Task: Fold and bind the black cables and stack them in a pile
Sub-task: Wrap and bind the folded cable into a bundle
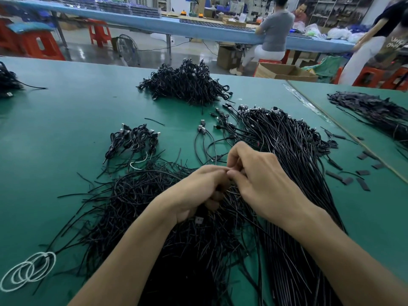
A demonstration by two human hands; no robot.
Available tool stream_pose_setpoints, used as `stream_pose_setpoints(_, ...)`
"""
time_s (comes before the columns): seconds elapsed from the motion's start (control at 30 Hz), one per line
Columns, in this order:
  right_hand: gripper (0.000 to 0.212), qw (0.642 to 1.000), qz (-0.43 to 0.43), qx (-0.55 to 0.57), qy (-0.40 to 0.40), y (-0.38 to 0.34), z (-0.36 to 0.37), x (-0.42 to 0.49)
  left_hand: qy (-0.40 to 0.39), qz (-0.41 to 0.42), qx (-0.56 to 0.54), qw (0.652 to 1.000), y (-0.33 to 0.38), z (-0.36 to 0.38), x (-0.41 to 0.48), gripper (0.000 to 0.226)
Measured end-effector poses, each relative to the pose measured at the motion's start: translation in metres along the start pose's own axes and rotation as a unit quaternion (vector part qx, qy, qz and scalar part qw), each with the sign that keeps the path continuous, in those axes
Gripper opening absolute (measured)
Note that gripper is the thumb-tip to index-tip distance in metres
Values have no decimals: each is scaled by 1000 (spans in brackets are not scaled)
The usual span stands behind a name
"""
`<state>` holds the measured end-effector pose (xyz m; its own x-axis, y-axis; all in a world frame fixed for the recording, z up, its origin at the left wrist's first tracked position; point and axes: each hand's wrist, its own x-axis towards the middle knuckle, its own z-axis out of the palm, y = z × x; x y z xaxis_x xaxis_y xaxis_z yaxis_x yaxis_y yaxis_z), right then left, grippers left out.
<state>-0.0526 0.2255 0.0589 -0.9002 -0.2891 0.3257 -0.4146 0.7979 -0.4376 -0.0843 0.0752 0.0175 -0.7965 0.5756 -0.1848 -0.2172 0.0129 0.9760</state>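
Two hands meet at the middle of the green felt-covered surface (66, 120). The left hand (198, 191) is curled tight around a folded black cable (199, 219), and the right hand (258, 173) pinches at the top of that cable with bent fingers. Beneath them spreads a heap of thin black ties (132, 206); on the right lies one long sheaf of loose straight black cables (287, 151). One big pile of bound black cables (185, 85) sits farther back, with a small cluster of about four bound ones (132, 140) nearer. Overlapping white cord rings (26, 270) lie near left, and short flat black strips (353, 178) are scattered right.
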Motion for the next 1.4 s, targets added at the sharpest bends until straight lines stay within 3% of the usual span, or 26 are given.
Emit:
stream_pose_setpoints(0.13, 23, 990, 37, 30, 133, 0, 6, 0, 48, 46, -153, 986, -1, 5, 6, 39)
stream_pose_setpoints(0.27, 31, 946, 101, 182, 248, -3, 9, 2, 79, 141, -100, 982, 0, 12, 6, 24)
stream_pose_setpoints(0.33, 30, 926, 129, 259, 243, -5, 13, 2, 158, 162, -3, 974, 1, 10, 5, 21)
stream_pose_setpoints(0.43, 28, 884, 134, 404, 194, -9, 17, 2, 284, 194, 142, 928, -4, 5, 3, 27)
stream_pose_setpoints(0.5, 29, 843, 139, 493, 164, -10, 17, 3, 284, 221, 118, 926, -3, 4, 2, 28)
stream_pose_setpoints(0.6, 31, 799, 166, 566, 121, -5, 15, 3, 237, 203, 29, 950, 3, 4, 0, 32)
stream_pose_setpoints(0.73, 36, 807, 196, 551, 84, 5, 21, 0, 169, 167, -181, 954, 15, 3, -6, 39)
stream_pose_setpoints(0.87, 38, 798, 203, 564, 61, 9, 20, 1, 125, 192, -251, 941, 17, 3, -9, 27)
stream_pose_setpoints(0.97, 34, 809, 186, 555, 48, 9, 14, 2, 140, 232, -161, 949, 14, 6, -8, 16)
stream_pose_setpoints(1.1, 36, 907, 148, 370, 137, 15, 9, 6, 229, 257, 85, 935, 3, 6, -3, 31)
stream_pose_setpoints(1.17, 37, 930, 116, 311, 161, 14, 8, 7, 270, 251, 162, 915, 0, 5, -2, 34)
stream_pose_setpoints(1.27, 44, 935, 82, 306, 161, 8, 9, 6, 268, 241, 170, 917, -2, 5, 0, 33)
stream_pose_setpoints(1.4, 42, 925, 73, 346, 140, 4, 13, 4, 236, 198, 33, 951, 1, 3, -1, 26)
